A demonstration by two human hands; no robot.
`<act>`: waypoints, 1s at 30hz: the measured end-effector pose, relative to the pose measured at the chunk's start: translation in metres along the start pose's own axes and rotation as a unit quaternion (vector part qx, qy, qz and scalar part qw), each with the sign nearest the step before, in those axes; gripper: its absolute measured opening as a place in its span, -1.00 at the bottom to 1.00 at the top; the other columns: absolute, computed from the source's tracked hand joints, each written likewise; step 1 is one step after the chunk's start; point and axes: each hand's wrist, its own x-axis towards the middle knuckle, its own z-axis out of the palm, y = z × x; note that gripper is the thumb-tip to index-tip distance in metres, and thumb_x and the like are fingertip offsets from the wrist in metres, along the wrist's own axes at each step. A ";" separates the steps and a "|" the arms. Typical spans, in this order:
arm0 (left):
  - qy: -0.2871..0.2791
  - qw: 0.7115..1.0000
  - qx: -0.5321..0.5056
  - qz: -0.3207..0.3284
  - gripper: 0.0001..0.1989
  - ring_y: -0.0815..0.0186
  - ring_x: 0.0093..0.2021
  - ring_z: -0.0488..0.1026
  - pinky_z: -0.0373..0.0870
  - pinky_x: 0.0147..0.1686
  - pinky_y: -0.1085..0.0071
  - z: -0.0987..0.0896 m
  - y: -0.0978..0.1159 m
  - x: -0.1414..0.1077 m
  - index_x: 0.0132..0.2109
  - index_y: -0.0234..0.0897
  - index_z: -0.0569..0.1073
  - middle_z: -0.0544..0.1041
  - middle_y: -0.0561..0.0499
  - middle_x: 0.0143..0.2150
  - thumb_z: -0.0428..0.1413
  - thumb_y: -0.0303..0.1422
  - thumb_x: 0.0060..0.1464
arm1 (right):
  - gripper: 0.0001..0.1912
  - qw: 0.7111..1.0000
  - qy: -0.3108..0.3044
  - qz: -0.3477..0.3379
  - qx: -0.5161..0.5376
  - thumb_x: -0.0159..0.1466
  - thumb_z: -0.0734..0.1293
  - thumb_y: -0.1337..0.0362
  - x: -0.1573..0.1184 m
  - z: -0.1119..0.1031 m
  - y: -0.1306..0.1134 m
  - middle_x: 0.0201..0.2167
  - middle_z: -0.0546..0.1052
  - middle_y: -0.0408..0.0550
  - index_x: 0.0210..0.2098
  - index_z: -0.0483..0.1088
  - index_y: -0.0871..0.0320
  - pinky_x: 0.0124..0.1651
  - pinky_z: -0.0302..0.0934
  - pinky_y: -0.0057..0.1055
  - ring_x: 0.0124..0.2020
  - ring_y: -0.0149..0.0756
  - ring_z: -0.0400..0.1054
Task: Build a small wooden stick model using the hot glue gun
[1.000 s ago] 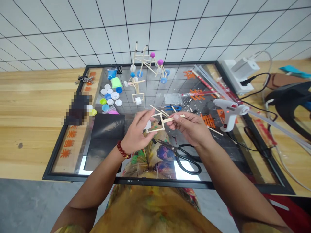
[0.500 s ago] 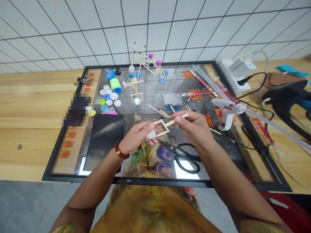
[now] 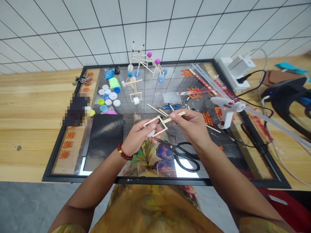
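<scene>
Between thumb and fingers, my left hand (image 3: 137, 136) grips a small rectangular frame of wooden sticks (image 3: 164, 124). A white round cap (image 3: 151, 133) sits at the frame's near side, partly covered by the thumb. My right hand (image 3: 194, 126) pinches pale wooden sticks (image 3: 181, 114) that reach to the frame's right side; whether they are joined to it I cannot tell. Black-handled scissors (image 3: 172, 147) lie on the glass just below both hands. Loose thin sticks (image 3: 155, 108) lie beyond the fingers, close to a blue-handled tool (image 3: 173, 106).
Stick models with caps and pink balls (image 3: 157, 61) stand at the back. Coloured bottle caps (image 3: 113, 95) and a black sheet (image 3: 104, 139) lie left. On the right are a corded white glue gun (image 3: 225, 110), clear glue sticks (image 3: 206, 77) and a power strip (image 3: 229, 74).
My right hand and its sticks have shifted slightly left. The frame has turned a little in my left hand, showing more of its outline. Both hands keep their hold.
</scene>
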 end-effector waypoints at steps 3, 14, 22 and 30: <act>-0.002 1.000 0.010 0.008 -0.59 0.34 -0.36 0.55 0.47 -0.51 0.50 0.000 -0.001 0.000 0.01 -0.31 0.48 0.57 -0.10 -0.15 0.27 -0.24 0.03 | -0.84 1.000 0.003 -0.002 -0.008 0.12 0.49 0.15 -0.001 0.001 0.000 -0.63 0.41 -0.23 -0.49 0.53 0.08 -0.44 0.15 -0.44 -0.56 -0.47 0.23; 0.002 1.000 0.002 -0.006 -0.59 0.34 -0.37 0.56 0.53 -0.46 0.46 0.004 -0.001 -0.002 -0.01 -0.35 0.48 0.58 -0.10 -0.19 0.28 -0.25 0.02 | -0.79 0.999 0.008 -0.006 -0.035 0.11 0.49 0.08 -0.002 -0.001 0.001 -0.61 0.43 -0.20 -0.46 0.54 0.08 -0.43 0.13 -0.43 -0.54 -0.44 0.23; -0.006 0.999 -0.032 -0.011 -0.58 0.29 -0.35 0.57 0.56 -0.40 0.39 0.003 -0.004 0.000 -0.01 -0.38 0.48 0.58 -0.15 -0.16 0.19 -0.14 0.11 | -0.79 0.999 0.017 -0.002 -0.035 0.05 0.53 0.11 -0.001 0.001 -0.001 -0.61 0.43 -0.21 -0.47 0.52 0.10 -0.45 0.14 -0.44 -0.56 -0.45 0.23; -0.005 0.999 -0.035 -0.010 -0.58 0.29 -0.35 0.57 0.55 -0.40 0.40 0.001 -0.006 0.001 -0.02 -0.38 0.49 0.59 -0.18 -0.14 0.18 -0.13 0.12 | -0.77 0.999 0.013 0.004 -0.043 0.05 0.53 0.09 0.000 -0.001 0.002 -0.62 0.42 -0.22 -0.47 0.52 0.09 -0.46 0.13 -0.44 -0.56 -0.45 0.22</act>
